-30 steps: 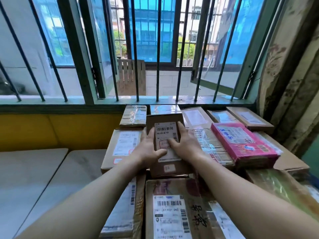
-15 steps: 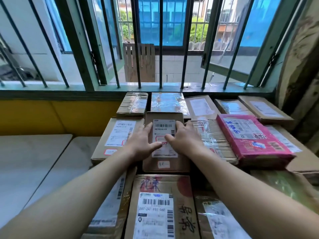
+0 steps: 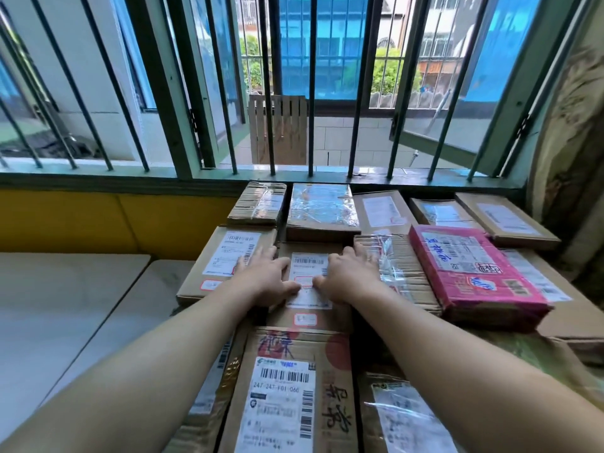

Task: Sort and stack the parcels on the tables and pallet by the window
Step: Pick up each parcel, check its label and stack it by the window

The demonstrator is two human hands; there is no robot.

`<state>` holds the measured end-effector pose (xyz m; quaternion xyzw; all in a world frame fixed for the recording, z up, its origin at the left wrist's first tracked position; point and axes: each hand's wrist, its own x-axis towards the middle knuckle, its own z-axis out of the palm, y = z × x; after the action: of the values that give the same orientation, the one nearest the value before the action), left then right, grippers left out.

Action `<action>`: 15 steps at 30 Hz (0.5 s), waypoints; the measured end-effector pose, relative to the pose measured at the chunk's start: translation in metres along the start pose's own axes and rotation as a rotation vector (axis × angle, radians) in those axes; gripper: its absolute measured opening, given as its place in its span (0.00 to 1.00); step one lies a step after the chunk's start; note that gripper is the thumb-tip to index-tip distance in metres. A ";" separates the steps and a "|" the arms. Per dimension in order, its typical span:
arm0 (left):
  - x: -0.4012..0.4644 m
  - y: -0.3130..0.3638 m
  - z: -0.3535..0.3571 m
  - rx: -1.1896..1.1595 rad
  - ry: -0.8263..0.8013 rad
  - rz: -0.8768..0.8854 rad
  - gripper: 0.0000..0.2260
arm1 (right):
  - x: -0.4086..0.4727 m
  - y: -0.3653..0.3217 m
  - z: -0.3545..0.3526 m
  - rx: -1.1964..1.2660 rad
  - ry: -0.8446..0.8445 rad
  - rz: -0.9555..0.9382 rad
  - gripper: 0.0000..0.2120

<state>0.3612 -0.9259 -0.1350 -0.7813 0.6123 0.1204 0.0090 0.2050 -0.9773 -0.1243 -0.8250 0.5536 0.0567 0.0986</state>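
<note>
The box (image 3: 309, 282) lies label-up in the middle of the parcel stack below the window (image 3: 310, 93), in a slot between the left box (image 3: 225, 259) and the taped parcel (image 3: 397, 273), with the wrapped box (image 3: 322, 210) just behind it and the front box (image 3: 287, 387) just before it. The left hand (image 3: 264, 279) rests on its left edge, fingers spread and extended flat, the thumb lying across the label (image 3: 309, 277); part of the hand also overlaps the left box. The right hand (image 3: 348, 277) rests on the right edge in the same manner, fingers flat and reaching onto the taped parcel. Neither hand is closed round anything; both press downward on the top face. The box appears to be stiff corrugated card, small and probably light, so it should tolerate firm palm pressure without denting. The paper label is smoother than the card and may let a thumb slide. Because the neighbours sit close against both long sides, side access is limited; lifting would probably require hooking the fingertips under the near or far short edge, or tilting one end upward first. The pink parcel (image 3: 474, 273) lies on top at the right, well apart from both hands.
</note>
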 end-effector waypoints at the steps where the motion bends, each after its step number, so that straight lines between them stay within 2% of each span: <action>1: -0.002 0.000 -0.002 -0.015 0.012 -0.006 0.31 | -0.001 -0.001 -0.003 0.000 0.011 -0.007 0.33; 8: -0.045 -0.051 -0.021 -0.092 0.105 -0.065 0.32 | -0.019 -0.042 -0.032 0.026 0.091 -0.127 0.31; 15: -0.163 -0.166 -0.037 -0.195 0.192 -0.229 0.32 | -0.062 -0.191 -0.038 0.073 0.148 -0.386 0.32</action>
<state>0.4912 -0.7346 -0.0887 -0.8509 0.5030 0.1023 -0.1119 0.3575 -0.8592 -0.0557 -0.9135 0.3927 -0.0442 0.0963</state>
